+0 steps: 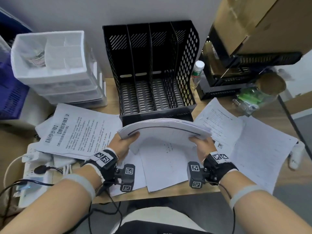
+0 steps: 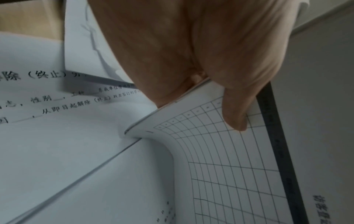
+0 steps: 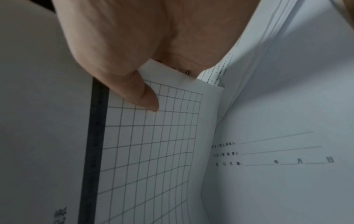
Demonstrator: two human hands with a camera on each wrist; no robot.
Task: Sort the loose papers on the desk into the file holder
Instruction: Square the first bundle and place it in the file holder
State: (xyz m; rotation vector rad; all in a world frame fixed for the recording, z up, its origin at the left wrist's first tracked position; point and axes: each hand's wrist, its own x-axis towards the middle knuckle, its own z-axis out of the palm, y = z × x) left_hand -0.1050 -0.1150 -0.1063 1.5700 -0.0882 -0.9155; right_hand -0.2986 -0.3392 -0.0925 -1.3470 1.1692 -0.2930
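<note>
A thick stack of white papers (image 1: 165, 130), bowed upward, hangs just in front of the black mesh file holder (image 1: 152, 65), whose slots stand empty. My left hand (image 1: 125, 141) grips the stack's left end, thumb on top of a gridded sheet (image 2: 210, 151). My right hand (image 1: 200, 142) grips the right end, thumb (image 3: 145, 97) pressing the same grid page (image 3: 153, 144). More loose sheets lie flat on the desk: a printed page (image 1: 79, 130) at left, blank ones (image 1: 165, 166) under my hands, others (image 1: 249, 146) at right.
A white plastic drawer unit (image 1: 55, 68) stands left of the holder. A small bottle (image 1: 197, 71), black trays (image 1: 244, 71) and cardboard boxes (image 1: 253, 22) crowd the right. A power strip with cables (image 1: 35, 171) lies at the desk's left front.
</note>
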